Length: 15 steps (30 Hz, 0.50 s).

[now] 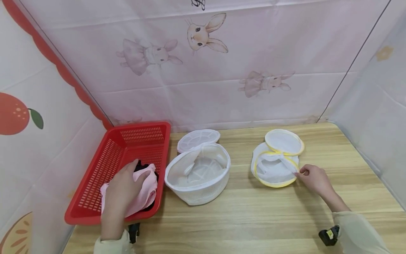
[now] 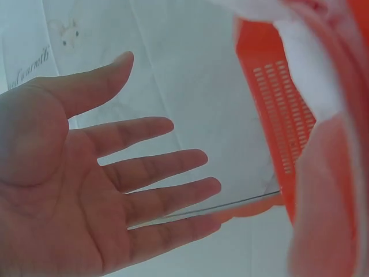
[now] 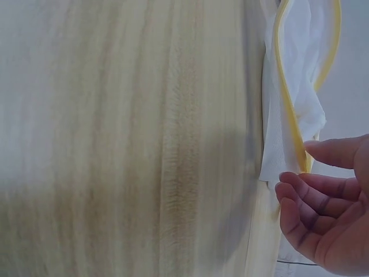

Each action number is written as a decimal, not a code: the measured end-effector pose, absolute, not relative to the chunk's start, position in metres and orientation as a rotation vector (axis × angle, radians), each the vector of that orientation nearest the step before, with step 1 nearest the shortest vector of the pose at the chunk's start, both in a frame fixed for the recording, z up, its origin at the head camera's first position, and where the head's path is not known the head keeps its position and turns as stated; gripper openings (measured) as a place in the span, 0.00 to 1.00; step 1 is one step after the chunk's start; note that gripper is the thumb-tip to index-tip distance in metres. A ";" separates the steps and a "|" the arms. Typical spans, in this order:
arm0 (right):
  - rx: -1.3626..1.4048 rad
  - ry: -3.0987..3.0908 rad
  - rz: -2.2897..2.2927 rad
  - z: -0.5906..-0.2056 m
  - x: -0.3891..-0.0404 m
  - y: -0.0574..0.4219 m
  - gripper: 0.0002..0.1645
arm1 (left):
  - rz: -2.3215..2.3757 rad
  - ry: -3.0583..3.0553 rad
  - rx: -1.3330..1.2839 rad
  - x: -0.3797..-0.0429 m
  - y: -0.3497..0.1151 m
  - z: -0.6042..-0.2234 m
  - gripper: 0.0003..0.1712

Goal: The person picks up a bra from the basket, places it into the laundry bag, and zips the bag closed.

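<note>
My left hand (image 1: pixel 122 188) is over the near end of a red plastic basket (image 1: pixel 166 155). Its fingers are straight and spread in the left wrist view, holding nothing. Under and beside it lies a pink cloth garment (image 1: pixel 146 192), with black fabric (image 1: pixel 141 165) partly covered by it; the hand hides some of both. On the right, a white mesh laundry bag (image 1: pixel 276 173) with yellow trim stands with its mouth open and its round lid flipped back. My right hand (image 1: pixel 317 180) pinches the yellow rim (image 3: pixel 301 153) between thumb and index finger, the other fingers loosely bent.
Between the hands, a larger white mesh laundry bag (image 1: pixel 203 192) stands open beside the basket, its lid (image 1: pixel 199 138) folded towards the back wall. Everything is on a wooden table (image 1: pixel 241 225). Rabbit-printed cloth (image 1: pixel 215 95) covers the back wall, with more cloth walls at both sides.
</note>
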State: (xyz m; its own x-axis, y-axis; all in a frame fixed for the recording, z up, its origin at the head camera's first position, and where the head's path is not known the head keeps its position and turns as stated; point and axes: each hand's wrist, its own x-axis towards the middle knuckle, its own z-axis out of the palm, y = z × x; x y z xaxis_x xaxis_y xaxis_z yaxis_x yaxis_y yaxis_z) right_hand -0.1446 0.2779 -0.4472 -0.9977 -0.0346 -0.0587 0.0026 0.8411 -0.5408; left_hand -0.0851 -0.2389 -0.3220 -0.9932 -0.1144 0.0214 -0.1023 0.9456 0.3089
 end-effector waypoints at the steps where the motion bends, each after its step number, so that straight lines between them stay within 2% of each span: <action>1: -0.026 2.954 -0.869 -0.447 -0.145 0.278 0.17 | -0.490 -3.051 0.166 -0.085 -0.241 -0.321 0.38; 9: -0.058 2.995 -0.884 -0.449 -0.144 0.276 0.13 | -0.523 -2.981 0.126 -0.086 -0.251 -0.305 0.37; 15: -0.058 2.997 -0.901 -0.450 -0.144 0.274 0.09 | -0.540 -3.067 0.153 -0.095 -0.251 -0.296 0.40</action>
State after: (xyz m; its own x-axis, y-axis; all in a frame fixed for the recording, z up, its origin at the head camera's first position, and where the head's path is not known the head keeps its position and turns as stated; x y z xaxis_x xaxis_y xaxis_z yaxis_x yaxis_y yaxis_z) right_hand -0.1441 0.2743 -0.4505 -0.9993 -0.0387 -0.0005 -0.0320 0.8337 -0.5513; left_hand -0.0948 -0.2513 -0.2960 -0.9949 -0.1004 0.0068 -0.0921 0.9353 0.3417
